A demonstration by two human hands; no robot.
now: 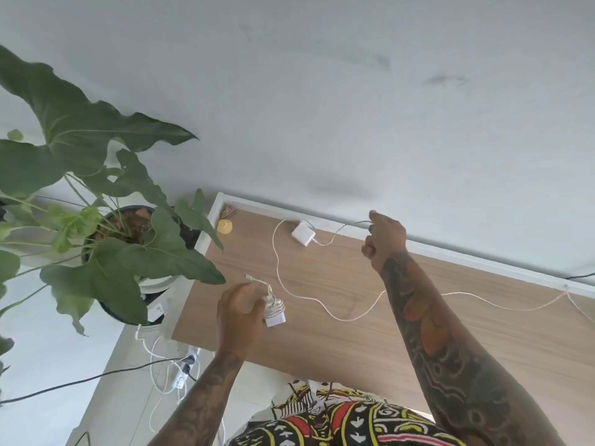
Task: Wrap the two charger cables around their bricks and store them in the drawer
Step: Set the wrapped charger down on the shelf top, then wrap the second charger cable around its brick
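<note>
My left hand (240, 309) grips a small white charger brick (274, 315) with its cable coiled around it, held just above the wooden desk (338, 336). A second, square white brick (303, 234) lies at the back of the desk by the wall. Its thin white cable (289, 291) loops loosely across the desktop and trails off to the right. My right hand (384, 238) is at the back edge, right of that brick, pinching a stretch of the loose cable near the wall. No drawer is in view.
A large potted plant (106, 220) stands left of the desk, its leaves reaching over the corner. A small yellow object (224, 226) sits in the back left corner. A power strip (185, 370) with cords lies on the floor below.
</note>
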